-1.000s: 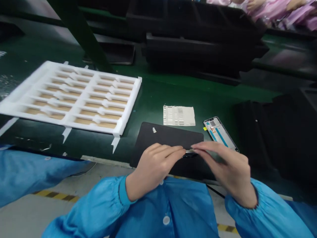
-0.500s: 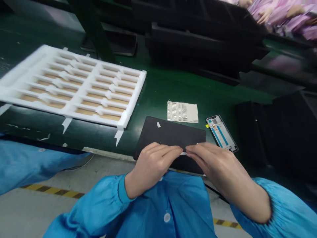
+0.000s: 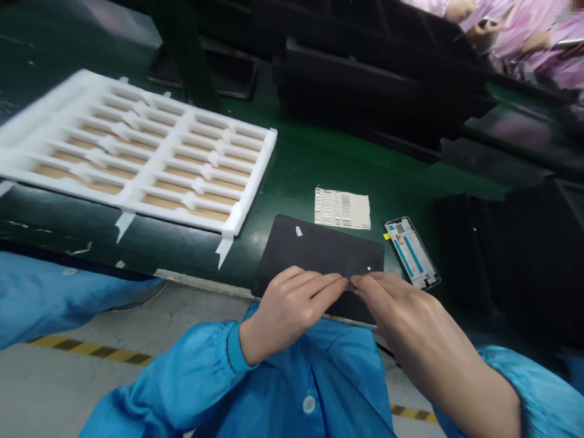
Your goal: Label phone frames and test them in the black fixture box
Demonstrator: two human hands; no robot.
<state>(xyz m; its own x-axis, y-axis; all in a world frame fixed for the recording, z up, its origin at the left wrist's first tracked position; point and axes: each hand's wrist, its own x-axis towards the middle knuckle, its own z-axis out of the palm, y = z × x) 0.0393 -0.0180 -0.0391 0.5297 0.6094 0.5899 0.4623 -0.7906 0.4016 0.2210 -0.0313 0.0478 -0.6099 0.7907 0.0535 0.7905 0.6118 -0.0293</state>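
My left hand [image 3: 303,301] and my right hand [image 3: 395,301] meet fingertip to fingertip over a black mat [image 3: 319,246] at the bench's front edge. Both are closed in a pinch on something small between them, mostly hidden by the fingers. A scrap of white [image 3: 298,231] lies on the mat's far part, and a tiny white dot [image 3: 369,268] shows near my right fingers. Just beyond the mat is a pale sheet with rows of small silvery strips [image 3: 342,208]. Right of the mat rests an opened phone frame [image 3: 412,252] with blue strips and a yellow tab.
A white foam tray [image 3: 162,152] with slotted compartments is taped to the green bench [image 3: 292,164] at left. Black bins [image 3: 365,85] stand at the back, and a dark box [image 3: 529,255] at right. A blue sleeve [image 3: 64,298] shows at left; people in pink [image 3: 506,30] work across.
The view has shifted slightly. My fingertips have drawn closer together, and the pale edge visible between them before is now mostly covered. The tray, sheet and phone frame keep their places on the bench.
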